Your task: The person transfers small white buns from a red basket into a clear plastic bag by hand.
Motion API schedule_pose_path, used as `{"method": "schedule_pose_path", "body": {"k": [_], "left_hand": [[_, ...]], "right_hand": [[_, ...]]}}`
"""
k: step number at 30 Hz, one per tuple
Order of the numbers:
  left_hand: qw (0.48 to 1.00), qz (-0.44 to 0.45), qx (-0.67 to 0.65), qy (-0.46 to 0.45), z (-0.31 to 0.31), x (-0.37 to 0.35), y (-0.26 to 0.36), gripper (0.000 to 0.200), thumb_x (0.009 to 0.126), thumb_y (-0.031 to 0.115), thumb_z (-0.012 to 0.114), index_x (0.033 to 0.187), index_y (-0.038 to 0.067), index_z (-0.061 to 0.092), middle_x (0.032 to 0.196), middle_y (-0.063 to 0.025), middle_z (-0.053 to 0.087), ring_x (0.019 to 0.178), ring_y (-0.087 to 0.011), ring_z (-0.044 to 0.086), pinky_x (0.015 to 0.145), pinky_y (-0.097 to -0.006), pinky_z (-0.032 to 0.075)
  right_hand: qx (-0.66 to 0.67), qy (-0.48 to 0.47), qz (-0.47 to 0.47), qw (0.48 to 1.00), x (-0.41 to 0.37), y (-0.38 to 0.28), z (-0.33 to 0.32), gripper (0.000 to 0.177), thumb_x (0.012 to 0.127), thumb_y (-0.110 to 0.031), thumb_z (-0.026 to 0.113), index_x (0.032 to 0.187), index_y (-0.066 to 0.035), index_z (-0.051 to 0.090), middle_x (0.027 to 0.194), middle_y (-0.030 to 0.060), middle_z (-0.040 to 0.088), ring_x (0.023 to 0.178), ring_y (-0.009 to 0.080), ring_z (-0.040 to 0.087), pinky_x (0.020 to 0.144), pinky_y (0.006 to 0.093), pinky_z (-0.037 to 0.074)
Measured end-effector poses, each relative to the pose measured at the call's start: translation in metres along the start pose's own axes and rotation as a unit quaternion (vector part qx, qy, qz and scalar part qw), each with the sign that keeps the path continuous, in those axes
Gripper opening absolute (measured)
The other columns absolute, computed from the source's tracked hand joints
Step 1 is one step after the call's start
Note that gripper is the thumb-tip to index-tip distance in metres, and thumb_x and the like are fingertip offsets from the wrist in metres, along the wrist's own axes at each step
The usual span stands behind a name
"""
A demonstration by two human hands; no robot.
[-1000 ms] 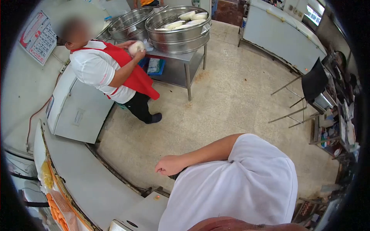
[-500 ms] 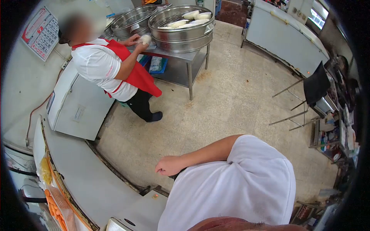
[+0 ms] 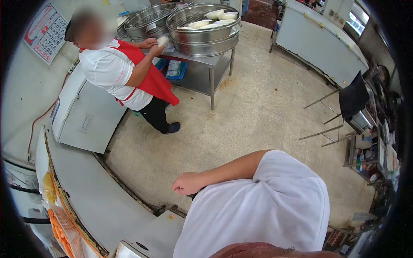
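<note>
My right hand (image 3: 187,184) is at the end of a bare forearm that crosses in front of my white shirt. Its fingers are curled in, with nothing visible between them. Something dark shows just under the wrist. My left hand is out of frame. At the upper left, a co-worker (image 3: 112,69) in a red apron holds a pale, rounded item (image 3: 163,41) in both hands. Beside them, a large round metal steamer (image 3: 202,36) holds several white pieces (image 3: 215,19) on a steel table (image 3: 211,60).
A grey-white counter (image 3: 99,180) curves along the lower left, with an orange-filled basket (image 3: 69,228) at its edge. A white chest freezer (image 3: 90,116) stands behind the co-worker. At the right are a black chair (image 3: 353,96), cluttered shelves (image 3: 365,157) and another long freezer (image 3: 320,38).
The view has shifted slightly. The co-worker's hands have moved a little around the pale item. My right hand keeps nearly the same place and curled shape.
</note>
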State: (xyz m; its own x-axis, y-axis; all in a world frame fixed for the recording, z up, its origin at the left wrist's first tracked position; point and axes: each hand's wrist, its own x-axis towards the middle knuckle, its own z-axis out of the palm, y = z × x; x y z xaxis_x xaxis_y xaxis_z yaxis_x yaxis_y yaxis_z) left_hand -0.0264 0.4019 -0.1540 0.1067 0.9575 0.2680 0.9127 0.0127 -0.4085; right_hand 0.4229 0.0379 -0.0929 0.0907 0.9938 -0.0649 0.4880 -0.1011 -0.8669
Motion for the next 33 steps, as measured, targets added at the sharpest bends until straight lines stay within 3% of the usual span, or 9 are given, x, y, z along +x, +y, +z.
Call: {"method": "schedule_pose_path", "body": {"k": [33], "left_hand": [[0.993, 0.083, -0.009, 0.088, -0.008, 0.040, 0.059, 0.035, 0.100, 0.024, 0.047, 0.132, 0.013, 0.054, 0.112, -0.0098, 0.061, 0.099, -0.0246, 0.058, 0.081, -0.0438, 0.045]], "right_hand": [[-0.018, 0.008, -0.007, 1.000, -0.004, 0.004, 0.003, 0.033, 0.086, -0.020, 0.055, 0.111, -0.004, 0.070, 0.106, 0.0184, 0.071, 0.101, 0.0363, 0.066, 0.089, 0.0464, 0.051]]}}
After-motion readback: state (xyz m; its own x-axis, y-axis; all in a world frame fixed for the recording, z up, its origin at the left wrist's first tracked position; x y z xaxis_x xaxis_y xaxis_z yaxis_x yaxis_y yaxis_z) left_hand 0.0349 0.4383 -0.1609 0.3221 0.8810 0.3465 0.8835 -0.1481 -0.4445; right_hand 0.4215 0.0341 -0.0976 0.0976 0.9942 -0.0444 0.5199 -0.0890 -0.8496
